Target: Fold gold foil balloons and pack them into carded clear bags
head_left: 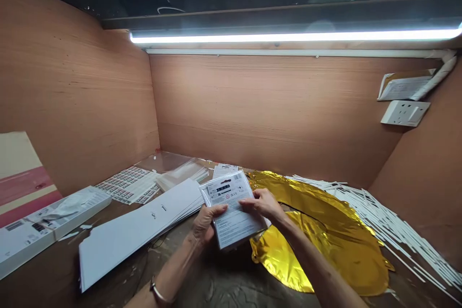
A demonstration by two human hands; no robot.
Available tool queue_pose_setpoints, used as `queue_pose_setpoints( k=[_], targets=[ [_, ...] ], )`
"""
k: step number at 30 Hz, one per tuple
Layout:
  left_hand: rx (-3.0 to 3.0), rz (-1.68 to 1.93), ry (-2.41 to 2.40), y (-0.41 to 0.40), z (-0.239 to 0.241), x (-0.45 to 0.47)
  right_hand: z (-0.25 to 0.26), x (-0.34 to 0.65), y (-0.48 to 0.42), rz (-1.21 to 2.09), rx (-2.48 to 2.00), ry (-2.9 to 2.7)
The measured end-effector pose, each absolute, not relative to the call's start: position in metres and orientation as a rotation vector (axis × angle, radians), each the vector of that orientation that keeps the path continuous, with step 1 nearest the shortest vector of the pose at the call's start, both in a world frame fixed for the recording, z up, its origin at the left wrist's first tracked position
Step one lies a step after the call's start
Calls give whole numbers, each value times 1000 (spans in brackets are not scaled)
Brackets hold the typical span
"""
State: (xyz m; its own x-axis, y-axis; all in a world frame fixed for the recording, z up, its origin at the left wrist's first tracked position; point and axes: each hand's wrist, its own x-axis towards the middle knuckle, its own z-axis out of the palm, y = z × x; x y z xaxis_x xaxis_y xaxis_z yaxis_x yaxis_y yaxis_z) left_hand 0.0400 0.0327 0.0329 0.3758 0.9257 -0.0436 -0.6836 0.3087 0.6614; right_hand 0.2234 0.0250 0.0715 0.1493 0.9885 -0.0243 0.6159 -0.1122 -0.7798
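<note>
A flat packet (pixel 236 216), with a printed card showing through clear plastic, is tilted up in front of me. Small black text, several icons and a barcode are printed on it, and a hanging slot is cut near its top. Along its left edge my left hand (pixel 208 221) grips it, thumb on the front and the other fingers hidden behind. My right hand (pixel 265 203) is closed at the packet's right side, a fingertip pressed on the printed face. Gold foil balloons (pixel 325 240) lie flat just right of the packet, partly under my right forearm.
White card sheets (pixel 140 231) are stacked to the left, with clear plastic sleeves (pixel 184 173) and label sheets (pixel 126 183) behind. A long white box (pixel 50 228) stands far left. Thin white sticks (pixel 393 226) are heaped at right. Wooden panels (pixel 252 110) enclose the table.
</note>
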Motion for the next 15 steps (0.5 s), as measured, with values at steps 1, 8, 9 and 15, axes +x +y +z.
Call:
queue_pose_setpoints(
  k=[1,8,9,15],
  targets=[
    [600,1165,518,36,33,34,71,229,26,686,-1838,-1533],
    [563,1308,721,44,34,-8,20,247,23,274,-2161,-1833],
    [565,1299,726,43,31,-10,13,244,23,272,-2141,-1856],
    [572,1328,738,35,16,-10,11,252,34,395,-1870,-1385]
  ],
)
